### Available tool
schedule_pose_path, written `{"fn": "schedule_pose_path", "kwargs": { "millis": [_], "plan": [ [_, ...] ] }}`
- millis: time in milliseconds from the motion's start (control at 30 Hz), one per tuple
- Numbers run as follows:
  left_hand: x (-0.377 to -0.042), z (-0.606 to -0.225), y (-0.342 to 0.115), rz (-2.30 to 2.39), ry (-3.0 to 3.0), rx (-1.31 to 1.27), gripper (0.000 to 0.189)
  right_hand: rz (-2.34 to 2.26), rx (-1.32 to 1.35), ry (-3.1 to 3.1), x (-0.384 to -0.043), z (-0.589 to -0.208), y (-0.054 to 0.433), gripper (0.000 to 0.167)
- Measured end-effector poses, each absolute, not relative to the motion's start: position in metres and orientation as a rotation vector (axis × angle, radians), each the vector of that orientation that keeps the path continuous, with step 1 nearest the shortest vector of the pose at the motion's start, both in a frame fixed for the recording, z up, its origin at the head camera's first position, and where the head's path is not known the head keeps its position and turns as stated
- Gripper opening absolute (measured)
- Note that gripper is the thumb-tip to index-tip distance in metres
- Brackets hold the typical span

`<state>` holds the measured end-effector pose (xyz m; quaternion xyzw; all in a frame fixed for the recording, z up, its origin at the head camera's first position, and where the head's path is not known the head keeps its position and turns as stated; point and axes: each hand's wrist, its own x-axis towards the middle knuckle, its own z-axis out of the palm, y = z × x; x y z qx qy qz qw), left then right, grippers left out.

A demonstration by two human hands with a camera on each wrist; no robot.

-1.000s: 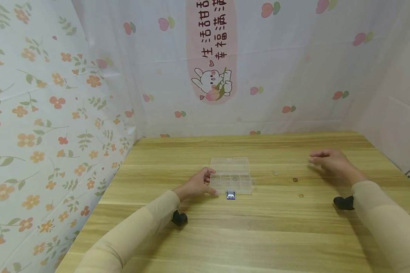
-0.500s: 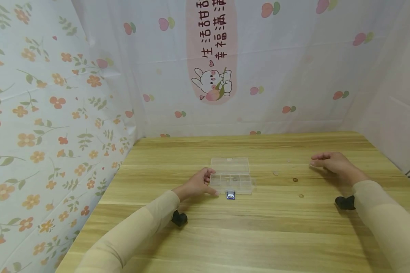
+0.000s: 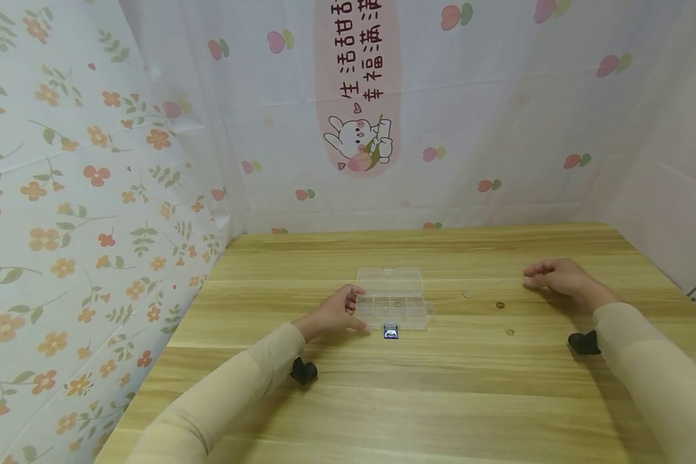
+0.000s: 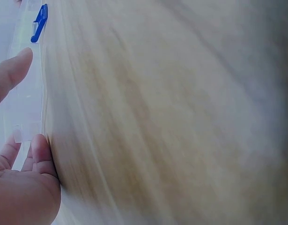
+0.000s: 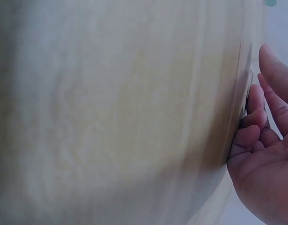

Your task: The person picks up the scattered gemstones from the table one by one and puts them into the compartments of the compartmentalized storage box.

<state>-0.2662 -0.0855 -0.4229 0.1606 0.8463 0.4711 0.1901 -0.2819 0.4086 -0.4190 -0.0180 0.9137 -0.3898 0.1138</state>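
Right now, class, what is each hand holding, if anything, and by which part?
The left hand holds the clear box by its left end; whether the right hand holds anything small cannot be told.

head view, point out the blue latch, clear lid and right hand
Blue latch [image 3: 391, 332], head view: middle of its face.
Clear lid [image 3: 389, 283], head view: middle of its panel.
Right hand [image 3: 565, 278], head view: middle of the hand.

Toward the counter's [image 3: 348, 399] far right corner, a speck [image 3: 489, 274] is looking too tiny to identify; the left wrist view is cropping the box [image 4: 24, 105].
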Motion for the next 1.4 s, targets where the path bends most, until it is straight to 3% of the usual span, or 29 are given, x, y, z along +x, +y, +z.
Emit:
{"fn": "schedule_pose_path", "kwargs": {
  "millis": [1400],
  "plan": [
    [-0.2659,-0.4234,-0.0859,1.336,2.376,0.467,0.073,-1.066,-0.06,2.754,-0.284,-0.4217,0.4051,0.04]
  ]
}}
